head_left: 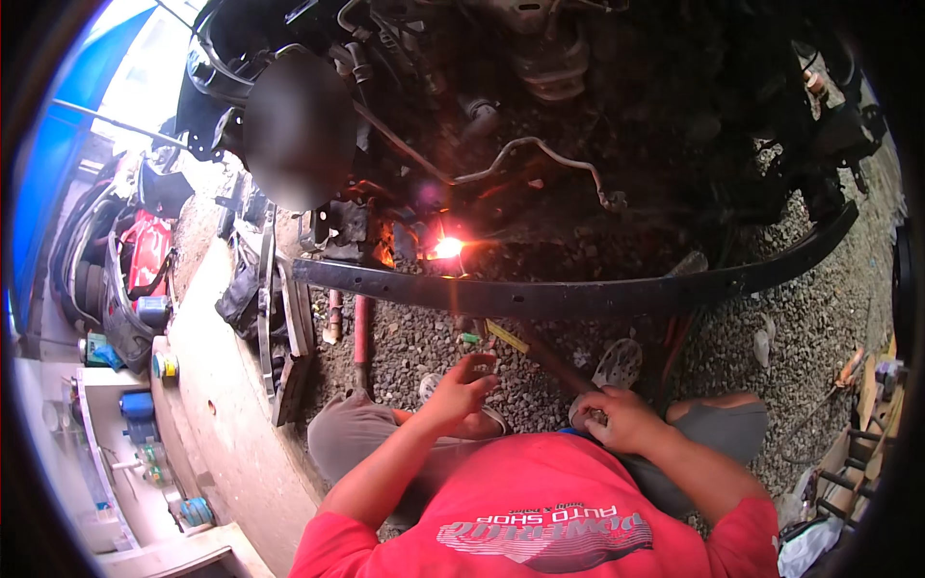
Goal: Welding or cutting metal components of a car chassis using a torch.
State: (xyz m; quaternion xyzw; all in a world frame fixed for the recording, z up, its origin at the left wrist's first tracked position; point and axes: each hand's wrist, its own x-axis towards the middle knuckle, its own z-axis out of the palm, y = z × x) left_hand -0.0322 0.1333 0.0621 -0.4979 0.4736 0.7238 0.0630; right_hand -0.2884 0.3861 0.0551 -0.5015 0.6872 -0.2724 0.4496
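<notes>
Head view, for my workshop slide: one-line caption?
Person's left hand and right hand over gravel beneath black bumper bar.

A long black metal bar [578, 294] is curving across the grey gravel [819, 318] — a bright orange glow [446, 248] is burning just above it. Blue containers [137, 405] are standing on a shelf (far left) — beside a red bag [146, 250].

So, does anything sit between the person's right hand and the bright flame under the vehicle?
Yes. A long black curved bar crosses the full width between the right hand and the flame. The dark rod in that hand slants up toward the flame and disappears behind the bar.
</notes>
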